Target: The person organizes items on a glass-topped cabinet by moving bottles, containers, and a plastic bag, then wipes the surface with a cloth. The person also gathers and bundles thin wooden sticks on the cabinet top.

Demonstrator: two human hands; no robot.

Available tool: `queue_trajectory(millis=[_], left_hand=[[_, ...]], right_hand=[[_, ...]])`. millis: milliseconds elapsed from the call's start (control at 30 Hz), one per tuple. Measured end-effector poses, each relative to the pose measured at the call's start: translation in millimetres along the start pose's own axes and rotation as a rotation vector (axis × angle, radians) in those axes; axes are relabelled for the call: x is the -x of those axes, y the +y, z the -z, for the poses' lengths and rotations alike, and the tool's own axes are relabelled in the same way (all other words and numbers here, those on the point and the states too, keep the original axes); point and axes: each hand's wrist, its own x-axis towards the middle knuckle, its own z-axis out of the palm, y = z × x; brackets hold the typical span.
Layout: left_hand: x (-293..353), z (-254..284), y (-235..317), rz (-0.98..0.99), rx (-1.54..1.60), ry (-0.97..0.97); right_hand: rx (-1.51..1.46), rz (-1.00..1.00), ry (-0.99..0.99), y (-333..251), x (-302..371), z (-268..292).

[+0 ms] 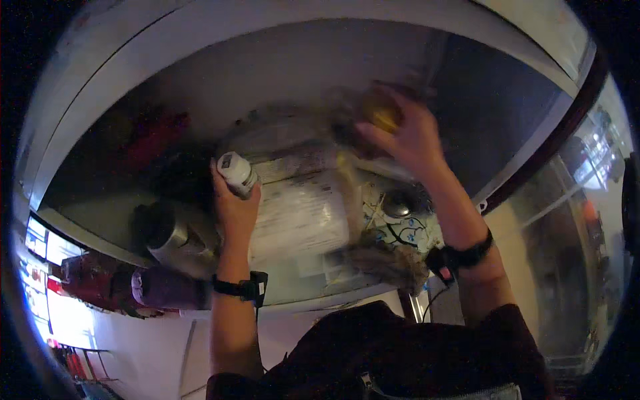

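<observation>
"Holding what, the left hand [237, 212]?"

"A white bottle [241, 175], tilted, with thumb and fingers closed round it. It's just off the far left corner of the packet [300, 217]."

"And the right hand [412, 137]?"

"Past the packet's far right corner, curved around a yellow thing [385, 120], thumb on one side, fingers on the other. It's too blurred to tell its kind."

"So the two hands are well apart?"

"Yes, with the packet's far end lying between them and nearer the body. Both wrists wear black bands [230, 287]."

"What's to the left of the packet?"

"A flask [175, 235], dark and silvery, near the left forearm. Farther left and beyond is something red [157, 137], blurred."

"And to its right?"

"A pale mat [412, 233] with blue flowers, and a shiny round thing [399, 207] on it. A brown crumpled thing [393, 263] lies off the packet's near right corner."

"Anything lower?"

"A purple roll [170, 288], left of the packet and nearer the body."
</observation>
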Motion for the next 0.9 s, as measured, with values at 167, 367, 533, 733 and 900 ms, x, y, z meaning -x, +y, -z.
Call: queue_trajectory(millis=[167,367,533,733,900], left_hand=[[-0.5,3.5,1.3,-0.002,-0.147,-0.031],[1.1,2.7,0.9,0.096,-0.129,-0.083],[2.2,-4.4,-7.3,0.037,-0.095,-0.044],[0.8,-6.8,-12.7,-0.050,-0.109,-0.005],[-2.2,-7.2,-14.3,-0.040,-0.181,-0.045]], right_hand=[[0.642,0.893,-0.062,-36.1,-111.8,-97.6],[0.725,0.422,-0.620,-66.4,-124.7,-177.5],[0.462,0.479,-0.212,-16.2,-99.4,-210.7],[0.170,0.244,-0.169,1.2,-70.1,-115.1],[0.094,0.271,-0.236,-4.7,47.3,0.7]])
